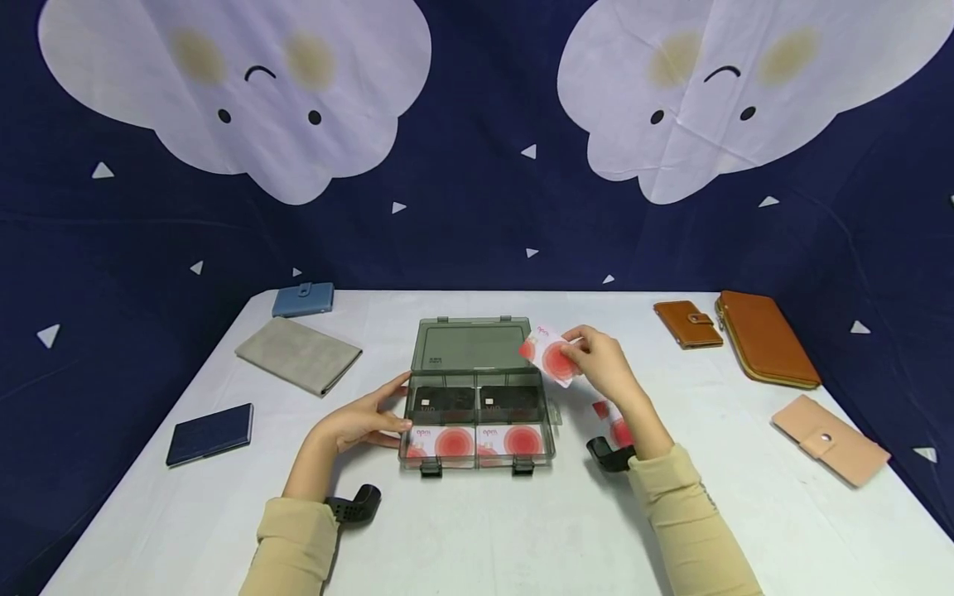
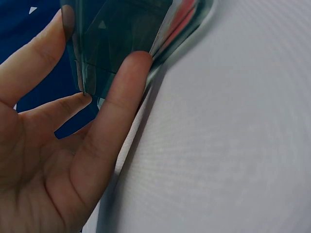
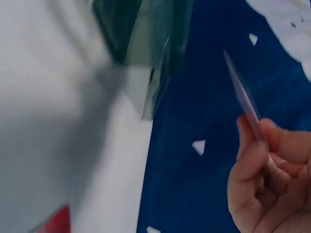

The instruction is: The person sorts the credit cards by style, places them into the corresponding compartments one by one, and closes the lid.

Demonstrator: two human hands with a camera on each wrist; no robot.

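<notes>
A grey translucent storage box (image 1: 477,464) lies with its lid (image 1: 471,346) folded back. Black cards (image 1: 445,397) sit in its two rear compartments, and white cards with red circles (image 1: 455,442) in the two front ones. My left hand (image 1: 365,420) touches the box's left side, its fingers spread and mostly straight in the left wrist view. Between thumb and fingers, my right hand (image 1: 605,364) pinches a white-and-red card (image 1: 548,354), raised beside the lid's right edge. Another such card (image 1: 619,427) is on the table under the right wrist, partly hidden.
Left on the white table (image 1: 462,546) are a blue wallet (image 1: 303,299), a grey wallet (image 1: 298,356) and a navy wallet (image 1: 209,434). At right lie a brown snap wallet (image 1: 687,324), a brown zip wallet (image 1: 769,338) and a pink wallet (image 1: 831,439). A dark cloud-print curtain (image 1: 477,232) hangs behind.
</notes>
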